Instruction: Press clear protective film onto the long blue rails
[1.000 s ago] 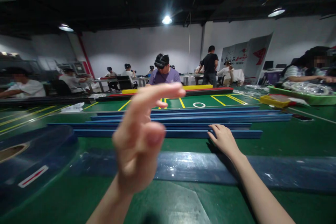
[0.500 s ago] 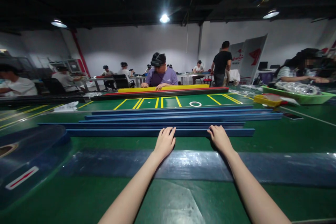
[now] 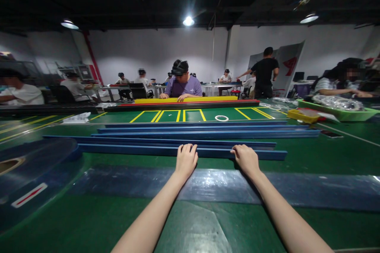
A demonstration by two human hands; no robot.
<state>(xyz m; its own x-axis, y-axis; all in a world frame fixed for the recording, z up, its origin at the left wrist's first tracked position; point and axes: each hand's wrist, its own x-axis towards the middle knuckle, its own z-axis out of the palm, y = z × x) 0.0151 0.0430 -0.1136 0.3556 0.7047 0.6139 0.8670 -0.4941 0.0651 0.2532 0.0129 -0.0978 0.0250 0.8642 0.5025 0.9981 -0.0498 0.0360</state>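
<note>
A long blue plastic channel strip (image 3: 215,153) lies across the green table in front of me. My left hand (image 3: 187,160) has its fingers curled over the strip's top edge near the middle. Farther right along the same strip, my right hand (image 3: 245,159) grips its edge, thumb side toward the left. Directly behind it runs another blue strip (image 3: 261,144), at a slight angle. Both forearms reach over a flat band of clear, bluish plastic film (image 3: 208,185). The undersides of my fingers are hidden.
At left lies a large film roll (image 3: 38,166). More blue strips (image 3: 204,133) lie beyond. Across the table, a person in purple (image 3: 183,85) sits behind a yellow strip (image 3: 187,100). At right are a green tray (image 3: 353,116), a yellow tray (image 3: 301,116) and a phone (image 3: 331,134).
The nearest blue strip has turned slightly, its right end coming closer to me. My right hand has shifted a little left. In the background, a person in black has moved right.
</note>
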